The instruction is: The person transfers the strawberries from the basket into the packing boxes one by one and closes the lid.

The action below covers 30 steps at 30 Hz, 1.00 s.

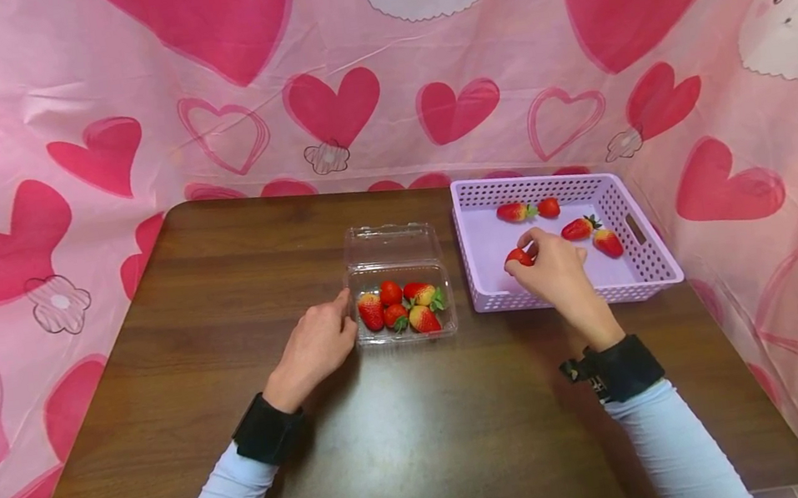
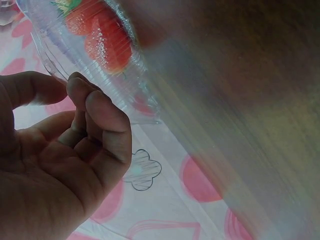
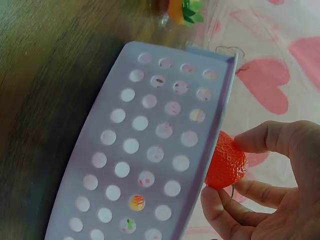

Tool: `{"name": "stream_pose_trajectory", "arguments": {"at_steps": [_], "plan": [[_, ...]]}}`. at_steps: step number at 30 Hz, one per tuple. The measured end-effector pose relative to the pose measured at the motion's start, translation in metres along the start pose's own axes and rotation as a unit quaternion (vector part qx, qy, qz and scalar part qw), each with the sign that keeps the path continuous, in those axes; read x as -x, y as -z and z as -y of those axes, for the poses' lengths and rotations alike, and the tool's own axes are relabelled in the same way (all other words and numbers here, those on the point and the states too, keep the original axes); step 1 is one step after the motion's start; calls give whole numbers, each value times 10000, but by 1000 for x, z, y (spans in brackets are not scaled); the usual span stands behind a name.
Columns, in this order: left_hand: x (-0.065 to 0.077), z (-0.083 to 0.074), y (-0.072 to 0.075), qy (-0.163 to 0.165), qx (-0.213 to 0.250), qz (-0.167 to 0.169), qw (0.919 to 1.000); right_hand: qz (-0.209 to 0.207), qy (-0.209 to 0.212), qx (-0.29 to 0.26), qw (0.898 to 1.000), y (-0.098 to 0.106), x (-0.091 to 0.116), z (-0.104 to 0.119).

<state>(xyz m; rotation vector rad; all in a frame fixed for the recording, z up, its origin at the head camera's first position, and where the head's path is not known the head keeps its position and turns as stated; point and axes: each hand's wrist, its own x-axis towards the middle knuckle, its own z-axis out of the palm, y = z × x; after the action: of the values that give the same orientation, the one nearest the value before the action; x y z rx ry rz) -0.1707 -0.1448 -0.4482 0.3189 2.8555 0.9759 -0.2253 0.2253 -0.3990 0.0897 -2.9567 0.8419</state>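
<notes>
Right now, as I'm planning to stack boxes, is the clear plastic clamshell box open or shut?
Open: the clear plastic clamshell box has its transparent lid swung back, leaving the red strawberries inside uncovered.

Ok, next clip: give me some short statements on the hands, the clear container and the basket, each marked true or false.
1. The right hand pinches a strawberry. True.
2. The lid of the clear container is closed. False: it is open.
3. The lilac basket stands to the right of the clear container. True.
4. The left hand is inside the lilac basket. False: it is at the clear container's left edge.
5. Four other strawberries lie in the lilac basket. True.
</notes>
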Motion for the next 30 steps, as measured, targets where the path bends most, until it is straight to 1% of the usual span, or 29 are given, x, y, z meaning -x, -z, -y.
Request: {"name": "stream_pose_trajectory", "arguments": {"at_steps": [4,13,30], "plan": [[0,0,0,-7,-24,-13,10000,15,32,5,10000,-2,1,5],[1,-1,0,-4,-4,-9,10000,-226,320,21,9992,-8,3,17],[0,-1,-1,-44,1,-77,10000,-161,705,-52,9974,-22,8,38]]}}
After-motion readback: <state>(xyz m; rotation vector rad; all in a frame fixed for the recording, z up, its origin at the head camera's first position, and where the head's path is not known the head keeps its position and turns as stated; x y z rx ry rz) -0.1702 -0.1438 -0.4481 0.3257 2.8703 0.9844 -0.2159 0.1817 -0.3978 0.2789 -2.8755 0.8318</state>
